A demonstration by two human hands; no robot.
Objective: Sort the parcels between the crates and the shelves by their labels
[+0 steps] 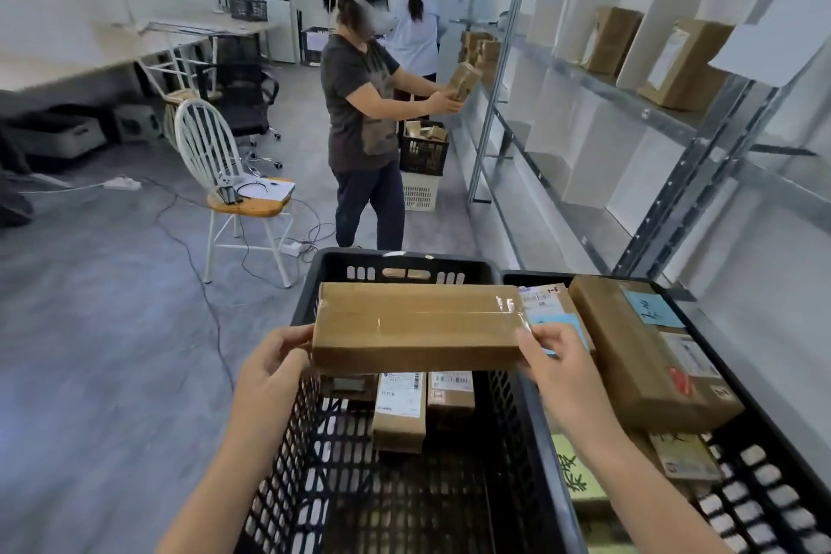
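— Where's the parcel right now?

— The long brown parcel (pixel 418 328) is in the air over the far half of the left crate (pixel 404 259). It lies flat, with its length running from the crate's left wall to its right wall. My left grip (pixel 274 360) is wrapped round the left end, and my right grip (pixel 557 364) pinches the near right corner. Holding both ends keeps a long box level.

— Can you read its label?

— No. The face turned up to me shows only clear tape. I reckon the label is on another side, so the parcel needs turning over before I pick a destination.

— What's under it?

— Two narrow parcels (pixel 400 409) lie side by side on the crate floor, white labels up. The near half of the floor shows bare mesh.

— And to the right?

— The right crate (pixel 764 508) touches the left one. A big parcel (pixel 647 351) lies in it with a blue note (pixel 652 308) on its far end, probably a sorting mark. Past that is the shelving (pixel 602 83), where boxes (pixel 683 63) stand in white-divided bays.

— Anyone nearby?

— Another person (pixel 359 103) stands further along, holding a parcel up to the same shelving.
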